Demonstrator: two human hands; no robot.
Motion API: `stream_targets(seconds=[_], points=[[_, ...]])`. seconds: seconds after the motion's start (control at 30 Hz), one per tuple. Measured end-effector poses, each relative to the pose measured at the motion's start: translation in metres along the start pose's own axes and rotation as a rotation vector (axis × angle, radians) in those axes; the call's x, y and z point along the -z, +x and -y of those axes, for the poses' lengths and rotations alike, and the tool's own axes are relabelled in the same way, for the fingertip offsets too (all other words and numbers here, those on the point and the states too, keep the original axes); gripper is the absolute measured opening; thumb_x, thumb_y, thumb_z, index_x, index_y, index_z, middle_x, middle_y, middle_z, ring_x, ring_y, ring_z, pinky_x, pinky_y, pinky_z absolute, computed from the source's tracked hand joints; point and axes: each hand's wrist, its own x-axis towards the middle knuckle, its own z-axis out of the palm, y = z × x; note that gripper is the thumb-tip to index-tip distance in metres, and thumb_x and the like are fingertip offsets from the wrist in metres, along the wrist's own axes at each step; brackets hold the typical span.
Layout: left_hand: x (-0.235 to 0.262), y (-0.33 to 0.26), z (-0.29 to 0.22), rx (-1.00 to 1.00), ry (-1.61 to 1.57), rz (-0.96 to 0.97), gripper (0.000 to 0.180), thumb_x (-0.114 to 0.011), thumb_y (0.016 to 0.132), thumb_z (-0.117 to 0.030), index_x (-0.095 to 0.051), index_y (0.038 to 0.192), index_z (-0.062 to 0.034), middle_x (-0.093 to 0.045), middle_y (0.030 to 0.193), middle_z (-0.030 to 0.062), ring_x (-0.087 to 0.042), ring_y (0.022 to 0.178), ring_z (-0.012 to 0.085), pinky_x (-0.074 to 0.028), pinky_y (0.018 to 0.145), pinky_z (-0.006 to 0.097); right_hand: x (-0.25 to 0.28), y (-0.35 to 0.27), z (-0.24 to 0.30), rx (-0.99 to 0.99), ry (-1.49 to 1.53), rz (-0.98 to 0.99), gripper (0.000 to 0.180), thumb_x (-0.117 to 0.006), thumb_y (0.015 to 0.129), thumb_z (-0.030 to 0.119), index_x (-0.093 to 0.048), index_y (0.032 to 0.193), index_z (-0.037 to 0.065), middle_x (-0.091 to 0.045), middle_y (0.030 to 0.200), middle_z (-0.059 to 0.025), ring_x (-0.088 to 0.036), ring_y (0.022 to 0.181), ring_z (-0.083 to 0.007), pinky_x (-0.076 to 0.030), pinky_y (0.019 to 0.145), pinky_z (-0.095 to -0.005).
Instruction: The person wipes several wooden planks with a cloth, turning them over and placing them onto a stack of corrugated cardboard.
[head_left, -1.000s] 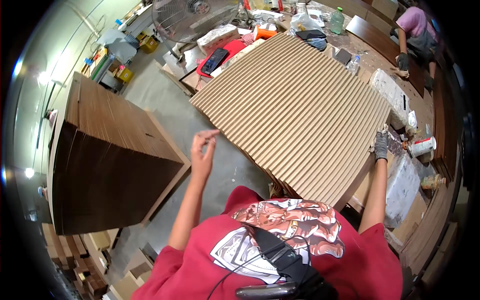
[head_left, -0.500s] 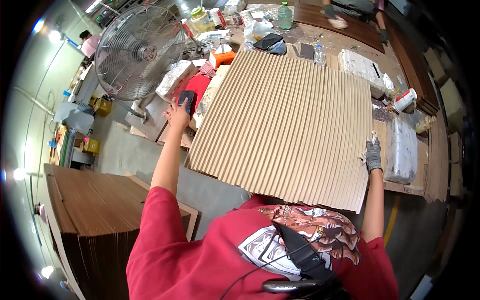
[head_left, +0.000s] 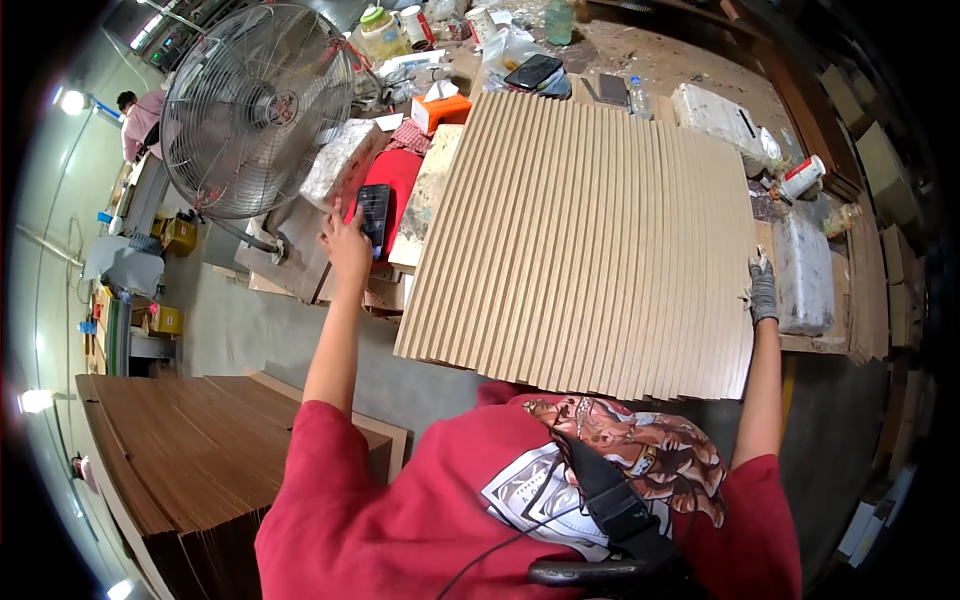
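Item: fluted panel (head_left: 590,240) on worktop (head_left: 700,60). My gloved right hand (head_left: 763,290) grips its three-o'clock edge. My left hand (head_left: 347,240), nine o'clock, closes around a black phone (head_left: 374,214).

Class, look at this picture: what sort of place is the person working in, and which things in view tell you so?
Probably a woodworking or furniture workshop. A large fluted wooden panel lies on a cluttered, stained workbench, dark veneered boards are stacked beside it, and a big industrial fan stands on the concrete floor.
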Motion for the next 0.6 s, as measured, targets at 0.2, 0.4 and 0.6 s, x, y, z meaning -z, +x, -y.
stream_targets(seconds=[0.2,0.4,0.6], points=[[-0.018,0.014,0.007,0.006,0.038,0.077,0.063,-0.06,0.074,-0.006,-0.058,0.133,-0.0268,-0.032,0.153,0.0081,-0.038,0.129,0.0323,-0.032,0.097,0.052,-0.004,-0.002,0.014,-0.08,0.048,0.039,0.053,-0.06,0.094,0.03,-0.046,0.142,0.013,-0.061,0.116,-0.0081,-0.057,0.079,-0.0155,-0.05,0.052,-0.0289],[-0.025,0.02,-0.009,0.022,-0.013,0.136,0.062,-0.057,0.078,-0.004,-0.056,0.135,-0.0292,-0.029,0.153,0.0094,-0.033,0.133,0.0337,-0.029,0.101,0.056,-0.002,0.006,0.001,-0.058,-0.045,0.014,0.052,-0.061,0.093,0.032,-0.048,0.14,0.011,-0.061,0.116,-0.0087,-0.058,0.095,-0.0203,-0.053,0.07,-0.0321],[-0.024,0.022,-0.019,-0.034,-0.069,0.146,0.061,-0.054,0.082,-0.002,-0.055,0.136,-0.0316,-0.029,0.153,0.0094,-0.031,0.134,0.0345,-0.026,0.105,0.058,0.001,0.01,-0.005,-0.021,-0.054,0.01,0.052,-0.06,0.094,0.032,-0.048,0.139,0.011,-0.06,0.116,-0.0077,-0.057,0.098,-0.0191,-0.052,0.071,-0.0315]])
